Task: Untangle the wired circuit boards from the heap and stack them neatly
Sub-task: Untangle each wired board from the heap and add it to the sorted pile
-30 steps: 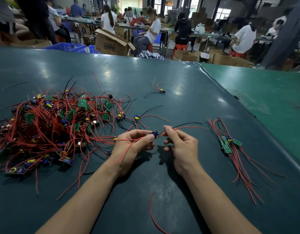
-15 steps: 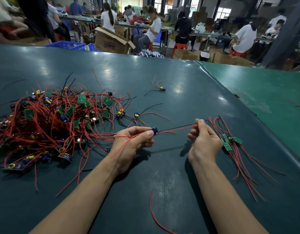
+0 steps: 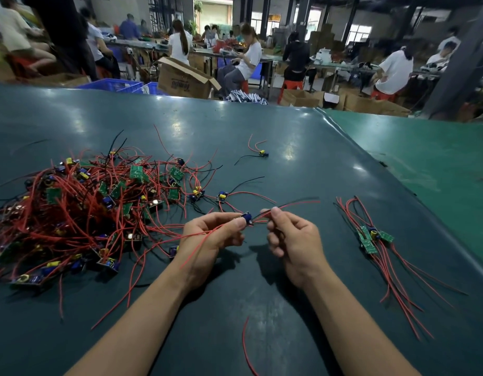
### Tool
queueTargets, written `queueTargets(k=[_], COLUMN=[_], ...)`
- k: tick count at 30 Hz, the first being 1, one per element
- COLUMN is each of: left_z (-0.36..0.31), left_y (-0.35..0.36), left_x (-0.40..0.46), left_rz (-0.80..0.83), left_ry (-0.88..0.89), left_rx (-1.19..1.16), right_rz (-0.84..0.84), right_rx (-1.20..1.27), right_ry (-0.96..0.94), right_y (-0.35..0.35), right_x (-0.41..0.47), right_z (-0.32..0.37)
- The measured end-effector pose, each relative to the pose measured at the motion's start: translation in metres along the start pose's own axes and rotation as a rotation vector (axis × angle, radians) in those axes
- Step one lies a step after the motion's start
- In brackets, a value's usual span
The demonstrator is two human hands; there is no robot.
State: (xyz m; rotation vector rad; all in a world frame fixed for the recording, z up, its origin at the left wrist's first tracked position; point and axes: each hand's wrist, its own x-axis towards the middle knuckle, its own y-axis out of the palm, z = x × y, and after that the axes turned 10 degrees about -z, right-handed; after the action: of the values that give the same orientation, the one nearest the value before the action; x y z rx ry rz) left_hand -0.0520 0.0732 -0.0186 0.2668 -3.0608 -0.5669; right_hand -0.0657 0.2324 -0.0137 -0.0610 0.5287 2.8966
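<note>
Right hand (image 3: pixel 292 240) back near left hand (image 3: pixel 210 240) (was out at wire ends), re-pinching thin red leads; left pinches small blue-capacitor circuit board (image 3: pixel 246 217) above dark green table (image 3: pixel 289 335), beside tangled red-wire heap (image 3: pixel 93 207). Straightening continues.

I have only 1 view, from the camera on my head. It looks forward and down over the dark green tabletop (image 3: pixel 262 126), and the wide lens bends the far edge. My 2 forearms enter from the bottom edge of the picture, and my left hand (image 3: pixel 207 240) and right hand (image 3: pixel 292 240) are close under the camera, near the middle. Beyond the far edge the view reaches the workshop, which is blurred. The right edge of the tabletop runs diagonally.
</note>
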Motion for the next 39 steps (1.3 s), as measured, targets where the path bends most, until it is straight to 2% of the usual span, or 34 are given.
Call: queueTargets(k=[6, 8, 13, 15, 17, 19, 22, 23, 24, 26, 28, 31, 36, 39], left_z=[0.001, 0.002, 0.003, 0.003, 0.002, 0.003, 0.005, 0.005, 0.004, 0.002, 0.003, 0.004, 0.007, 0.011], left_y=[0.0, 0.0, -0.002, -0.002, -0.003, -0.002, 0.003, 0.003, 0.003, 0.003, 0.003, 0.003, 0.001, -0.001], left_x=[0.0, 0.001, 0.004, 0.006, 0.009, 0.007, 0.002, 0.0, -0.002, -0.004, -0.007, -0.007, -0.004, -0.006], left_rz=[0.039, 0.029, -0.074, -0.172, -0.275, -0.325, -0.245, -0.208, -0.173, -0.099, -0.04, 0.017, 0.048, 0.009], left_ry=[-0.019, 0.005, 0.057, 0.111, 0.191, 0.262, 0.303, 0.317, 0.331, 0.358, 0.408, 0.576, 0.79, 0.977], left_rx=[-0.012, -0.018, -0.091, -0.109, -0.06, 0.031, 0.146, 0.164, 0.168, 0.17, 0.231, 0.421, 0.58, 0.657], right_rz=[0.01, -0.084, -0.452, -0.588, -0.629, -0.445, 0.056, 0.16, 0.202, 0.15, 0.084, 0.089, 0.105, 0.064], right_rx=[0.018, 0.054, 0.198, 0.094, -0.19, -0.461, -0.684, -0.732, -0.75, -0.714, -0.667, -0.613, -0.225, -0.134], right_ry=[0.074, 0.032, -0.092, -0.201, -0.388, -0.646, -0.898, -0.96, -1.01, -1.064, -1.035, -0.908, -0.509, -0.481], right_y=[-0.002, -0.004, -0.018, -0.022, -0.023, -0.016, 0.002, 0.007, 0.01, 0.009, 0.008, 0.006, 0.014, 0.018], right_x=[0.001, 0.005, 0.018, 0.021, 0.017, 0.005, -0.012, -0.014, -0.014, -0.011, -0.011, -0.012, -0.021, -0.027], right_z=[0.001, 0.003, 0.01, 0.009, 0.008, 0.004, -0.009, -0.012, -0.013, -0.011, -0.008, -0.005, -0.002, -0.002])
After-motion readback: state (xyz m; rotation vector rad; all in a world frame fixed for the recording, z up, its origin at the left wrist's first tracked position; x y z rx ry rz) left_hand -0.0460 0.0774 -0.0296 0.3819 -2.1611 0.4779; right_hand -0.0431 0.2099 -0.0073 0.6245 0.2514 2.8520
